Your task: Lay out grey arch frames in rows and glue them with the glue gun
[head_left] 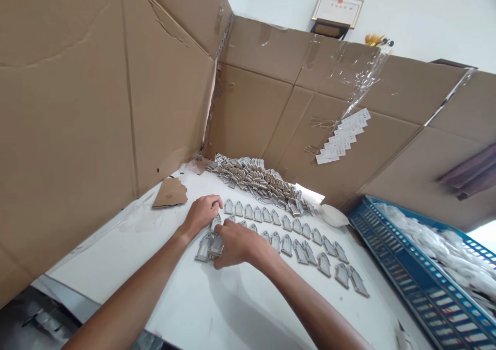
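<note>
Small grey arched pieces, shaped like little lanterns with pale panels, lie in rows on the white table (240,308). My right hand (236,241) grips one arched piece (217,246) between thumb and fingers at the left end of the nearest row. Beside it another arched piece (203,247) lies flat. My left hand (203,213) rests at the left end of the farther rows, its fingers curled in. Just below those fingers is an arched piece (215,222); whether they touch it is hidden. My right hand covers part of the middle row.
Behind the rows lies a heap of similar pieces (263,179). A torn cardboard scrap (170,192) is at left, a pale round dish (334,215) at right. A blue crate (411,257) of white bags stands right. Cardboard walls (166,81) enclose the left and back.
</note>
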Action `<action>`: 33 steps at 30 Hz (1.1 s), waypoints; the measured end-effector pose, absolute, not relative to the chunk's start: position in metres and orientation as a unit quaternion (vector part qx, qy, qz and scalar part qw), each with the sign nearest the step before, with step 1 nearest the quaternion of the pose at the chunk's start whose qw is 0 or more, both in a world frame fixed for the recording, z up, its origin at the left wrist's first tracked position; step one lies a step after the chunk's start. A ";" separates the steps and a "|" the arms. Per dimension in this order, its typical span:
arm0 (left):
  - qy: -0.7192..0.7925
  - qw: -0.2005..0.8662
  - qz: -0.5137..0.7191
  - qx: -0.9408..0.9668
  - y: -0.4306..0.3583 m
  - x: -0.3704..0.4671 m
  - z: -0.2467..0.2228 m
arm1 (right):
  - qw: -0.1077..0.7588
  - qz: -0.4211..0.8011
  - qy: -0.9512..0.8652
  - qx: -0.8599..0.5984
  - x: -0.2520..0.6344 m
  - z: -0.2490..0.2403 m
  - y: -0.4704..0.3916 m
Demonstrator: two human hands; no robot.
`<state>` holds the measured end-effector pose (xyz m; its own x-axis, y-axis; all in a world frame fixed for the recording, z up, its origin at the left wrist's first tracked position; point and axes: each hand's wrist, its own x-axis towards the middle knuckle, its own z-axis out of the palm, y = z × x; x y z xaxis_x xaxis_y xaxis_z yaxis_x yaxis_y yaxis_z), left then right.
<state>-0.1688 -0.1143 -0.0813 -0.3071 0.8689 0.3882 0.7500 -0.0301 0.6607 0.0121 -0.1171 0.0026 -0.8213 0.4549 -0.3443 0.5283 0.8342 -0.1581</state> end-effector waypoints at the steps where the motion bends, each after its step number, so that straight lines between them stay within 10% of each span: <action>1: 0.693 0.071 0.418 0.583 -0.114 -0.169 -0.081 | 0.143 -0.123 0.949 0.253 0.013 0.001 -0.117; 33: 0.684 0.125 0.565 0.444 -0.103 -0.191 -0.090 | 0.131 -0.124 0.971 0.158 0.001 -0.006 -0.134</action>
